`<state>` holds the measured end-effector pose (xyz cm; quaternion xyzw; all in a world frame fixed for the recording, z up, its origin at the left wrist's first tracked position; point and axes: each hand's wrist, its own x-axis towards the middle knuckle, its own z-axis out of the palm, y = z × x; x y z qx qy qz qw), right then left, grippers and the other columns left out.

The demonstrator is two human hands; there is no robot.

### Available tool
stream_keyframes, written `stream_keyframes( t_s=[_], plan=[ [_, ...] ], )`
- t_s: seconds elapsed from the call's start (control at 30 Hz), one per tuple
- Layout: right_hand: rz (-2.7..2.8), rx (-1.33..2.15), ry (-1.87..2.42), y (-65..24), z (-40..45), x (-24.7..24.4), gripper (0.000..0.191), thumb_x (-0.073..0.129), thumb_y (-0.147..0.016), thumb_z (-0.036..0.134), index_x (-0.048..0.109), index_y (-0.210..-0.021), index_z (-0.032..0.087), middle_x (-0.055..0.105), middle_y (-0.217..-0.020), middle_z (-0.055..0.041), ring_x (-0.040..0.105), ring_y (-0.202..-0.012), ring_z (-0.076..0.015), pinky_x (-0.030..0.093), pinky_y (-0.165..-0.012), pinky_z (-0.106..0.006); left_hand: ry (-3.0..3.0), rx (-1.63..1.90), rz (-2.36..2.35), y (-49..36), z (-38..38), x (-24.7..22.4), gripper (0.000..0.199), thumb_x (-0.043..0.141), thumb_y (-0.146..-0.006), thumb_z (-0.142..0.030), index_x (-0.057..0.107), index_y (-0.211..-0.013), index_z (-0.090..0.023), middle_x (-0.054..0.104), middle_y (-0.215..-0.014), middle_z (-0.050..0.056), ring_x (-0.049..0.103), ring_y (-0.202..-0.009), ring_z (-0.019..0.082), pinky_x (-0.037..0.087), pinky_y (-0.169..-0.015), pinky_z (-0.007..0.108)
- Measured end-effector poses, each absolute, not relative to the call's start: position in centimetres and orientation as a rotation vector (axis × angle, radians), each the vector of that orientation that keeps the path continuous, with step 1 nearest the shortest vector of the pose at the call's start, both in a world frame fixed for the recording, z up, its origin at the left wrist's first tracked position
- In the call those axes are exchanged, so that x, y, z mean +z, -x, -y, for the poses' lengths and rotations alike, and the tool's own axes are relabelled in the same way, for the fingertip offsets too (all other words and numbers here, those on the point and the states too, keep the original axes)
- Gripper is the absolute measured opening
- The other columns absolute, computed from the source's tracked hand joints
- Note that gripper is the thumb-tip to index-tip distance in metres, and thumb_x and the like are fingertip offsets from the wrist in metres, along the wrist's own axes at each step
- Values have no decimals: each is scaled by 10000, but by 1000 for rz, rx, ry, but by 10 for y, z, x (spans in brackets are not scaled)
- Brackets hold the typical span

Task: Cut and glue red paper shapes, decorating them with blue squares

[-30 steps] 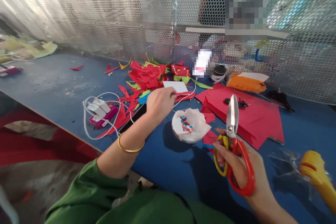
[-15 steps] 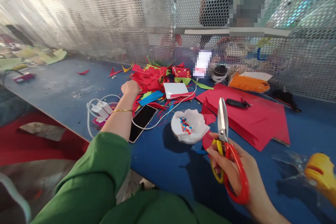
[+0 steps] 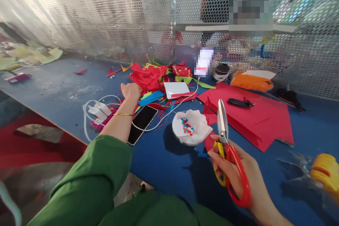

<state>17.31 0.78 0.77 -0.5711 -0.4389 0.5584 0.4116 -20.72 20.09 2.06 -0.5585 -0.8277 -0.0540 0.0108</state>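
Note:
My right hand (image 3: 238, 169) is wrapped round red-and-yellow-handled scissors (image 3: 223, 122). Their blades point away from me and look closed. My left hand (image 3: 131, 92) reaches to the near-left edge of a heap of red paper scraps (image 3: 147, 77); its fingers are bent down out of sight, so what they hold, if anything, is hidden. Left of the scissors stands a bowl lined with white paper (image 3: 178, 129), with small red, blue and white bits (image 3: 187, 127) inside. Close to the left forearm lies a black-screened phone (image 3: 142, 122) crossed by a white cable.
White charger plugs (image 3: 100, 111) sit on a purple power strip left of my forearm. Red paper sheets (image 3: 254, 120) carry a black folded tool (image 3: 239, 102). A lit phone (image 3: 203, 61) leans near the perforated metal screen (image 3: 148, 14). A yellow tape dispenser (image 3: 324, 171) lies at right.
The view has shifted slightly. The scissors' tips have tilted a little to the left. My left hand stays at the scrap heap.

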Motion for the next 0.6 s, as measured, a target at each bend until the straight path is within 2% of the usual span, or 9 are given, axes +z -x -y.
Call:
stream_keyframes(
  t_s=[0.07, 0.17, 0.23, 0.3, 0.43, 0.6],
  plan=[
    [1083, 1409, 1436, -173, -9, 8, 647, 807, -646, 515, 639, -1176, 186, 583, -551, 43, 522, -422, -123, 435, -391, -232, 1643, -66, 2577, 205, -203, 18, 345, 597, -931, -336, 588, -1226, -157, 612, -1234, 105, 623, -1051, 249, 531, -886, 462],
    [1046, 1424, 1443, -172, -10, 10, 674, 831, -606, 503, 647, -1165, 173, 589, -567, 38, 525, -416, -123, 437, -387, -238, 1597, 43, 2523, 201, -205, 14, 223, 511, -931, -194, 686, -1014, -84, 697, -1069, 166, 637, -1020, 302, 422, -946, 510],
    [1038, 1425, 1443, -171, -10, 13, 679, 832, -595, 510, 648, -1155, 172, 591, -568, 35, 522, -409, -125, 426, -374, -240, 1615, 76, 2476, 198, -205, 13, 259, 456, -875, -99, 713, -880, -72, 723, -980, 202, 641, -993, 328, 351, -955, 510],
    [1044, 1425, 1433, -171, -9, 14, 673, 828, -598, 515, 647, -1149, 173, 590, -563, 36, 519, -410, -125, 418, -373, -239, 1635, 93, 2443, 196, -204, 14, 277, 447, -834, -84, 722, -864, -89, 726, -981, 209, 640, -994, 323, 334, -944, 484],
    [1065, 1432, 1422, -171, -9, 16, 645, 822, -620, 492, 642, -1155, 180, 587, -554, 42, 516, -420, -122, 421, -386, -237, 1635, 99, 2458, 196, -202, 21, 265, 496, -793, -126, 739, -897, -100, 723, -1017, 222, 640, -1036, 317, 360, -914, 423],
    [1114, 1408, 1432, -172, -9, 17, 604, 818, -633, 448, 644, -1145, 177, 587, -545, 47, 511, -422, -118, 415, -380, -227, 1510, 38, 2623, 199, -197, 39, 306, 509, -815, -147, 735, -1010, -75, 719, -1086, 237, 660, -1027, 349, 474, -788, 371]
  ],
)
